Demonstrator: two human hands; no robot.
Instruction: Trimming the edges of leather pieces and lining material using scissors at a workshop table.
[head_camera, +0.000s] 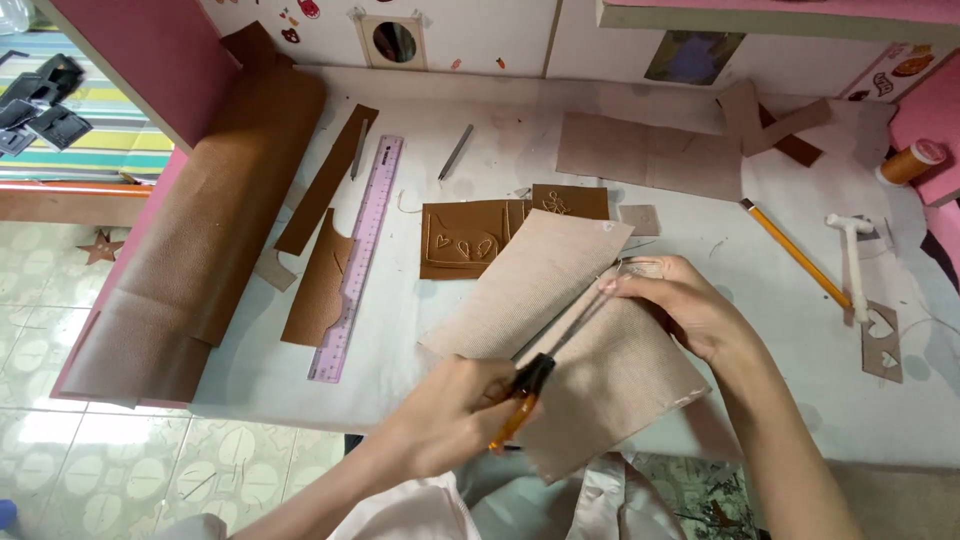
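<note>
Here the left hand (455, 410) grips orange-handled scissors (540, 375) cutting a beige sheet (560, 300), while the right hand (680, 305) pinches the sheet's edge above the surface (800, 360).

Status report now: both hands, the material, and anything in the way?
Left hand grips scissors, cutting. Right hand steadies beige sheet. Brown embossed pieces lie just beyond.

Craft corner with a white worktable and pink trim

The white-covered worktable (620, 110) fills the frame; pale green leaf-patterned floor tiles (60, 440) show lower left, a white sticker-dotted back wall (480, 30) runs along the top, and a pink panel (150, 50) stands upper left.
</note>
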